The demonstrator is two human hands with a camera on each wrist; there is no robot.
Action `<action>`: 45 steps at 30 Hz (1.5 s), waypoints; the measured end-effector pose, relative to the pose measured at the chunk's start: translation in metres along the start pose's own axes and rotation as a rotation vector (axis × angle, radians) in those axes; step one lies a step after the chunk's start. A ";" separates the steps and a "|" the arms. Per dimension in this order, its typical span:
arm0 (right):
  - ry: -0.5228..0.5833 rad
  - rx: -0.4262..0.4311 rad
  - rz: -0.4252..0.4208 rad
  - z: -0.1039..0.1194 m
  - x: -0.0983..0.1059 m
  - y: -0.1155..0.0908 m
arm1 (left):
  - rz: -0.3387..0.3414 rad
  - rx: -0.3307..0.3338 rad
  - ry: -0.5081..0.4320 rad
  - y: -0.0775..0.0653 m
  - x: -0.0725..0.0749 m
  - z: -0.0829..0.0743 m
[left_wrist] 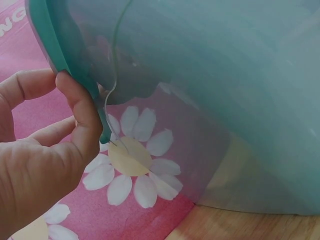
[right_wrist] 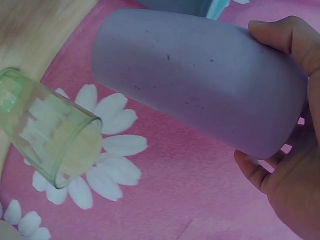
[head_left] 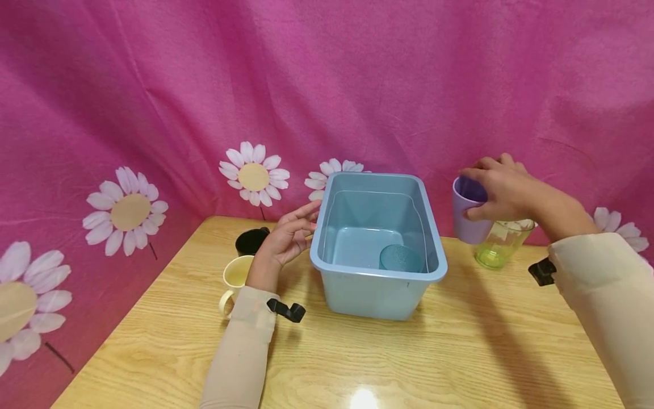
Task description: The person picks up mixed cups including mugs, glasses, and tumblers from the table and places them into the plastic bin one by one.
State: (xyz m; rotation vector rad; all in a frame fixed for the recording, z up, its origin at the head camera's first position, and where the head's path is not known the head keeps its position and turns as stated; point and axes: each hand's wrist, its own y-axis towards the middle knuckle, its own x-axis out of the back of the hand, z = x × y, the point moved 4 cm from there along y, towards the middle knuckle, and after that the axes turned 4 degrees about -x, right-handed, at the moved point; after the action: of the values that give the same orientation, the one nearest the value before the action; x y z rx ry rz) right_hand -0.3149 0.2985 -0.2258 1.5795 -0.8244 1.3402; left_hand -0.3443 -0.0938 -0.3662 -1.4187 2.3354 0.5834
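My right hand (head_left: 511, 190) grips a purple cup (head_left: 470, 218) near its rim, with thumb and fingers on opposite sides. The cup hangs above the table, its base overlapping a clear green glass (head_left: 495, 250) in the head view. Seen from the right wrist, the cup (right_wrist: 190, 80) has small dark specks and the green glass (right_wrist: 55, 130) is beside it. My left hand (head_left: 286, 236) has its loosely bent fingertips at the outer left rim of a blue-grey plastic tub (head_left: 378, 295). A round teal piece (head_left: 401, 258) lies inside the tub, at its near right.
Left of the tub are a black cup (head_left: 250, 243) and a pale yellow mug (head_left: 236, 275), the mug partly behind my left wrist. All stand on a wooden table (head_left: 409, 363). A pink cloth with white flowers (head_left: 357, 85) hangs along the back and left.
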 end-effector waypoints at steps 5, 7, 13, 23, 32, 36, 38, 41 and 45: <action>-0.002 0.030 -0.021 0.007 0.010 0.003 | -0.003 0.006 0.001 0.000 0.001 0.000; -0.005 0.045 -0.030 0.010 0.015 0.005 | -0.002 0.004 -0.002 -0.001 0.000 0.000; -0.026 0.070 -0.039 0.018 0.025 0.009 | 0.003 0.003 -0.001 -0.001 0.000 -0.001; -0.047 0.112 -0.056 0.036 0.043 0.017 | 0.004 0.000 -0.002 0.000 0.000 -0.001; -0.034 0.134 -0.068 0.057 0.055 0.022 | 0.005 0.001 -0.012 0.000 0.000 0.000; -0.022 0.151 -0.070 0.067 0.059 0.025 | 0.003 0.002 -0.017 0.000 0.000 0.000; -0.014 0.149 -0.065 0.071 0.060 0.026 | 0.004 0.003 -0.016 0.000 -0.001 -0.001; 0.000 0.142 -0.055 0.077 0.061 0.028 | 0.006 0.004 -0.014 -0.001 -0.001 -0.001; 0.018 0.147 -0.048 0.084 0.059 0.031 | 0.004 0.004 -0.012 -0.001 -0.001 -0.001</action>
State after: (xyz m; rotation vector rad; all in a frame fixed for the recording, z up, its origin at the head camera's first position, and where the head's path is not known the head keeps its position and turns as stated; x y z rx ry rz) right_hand -0.2979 0.2126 -0.1638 1.6877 -0.6859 1.4057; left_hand -0.3425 -0.0940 -0.3647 -1.4052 2.3294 0.5872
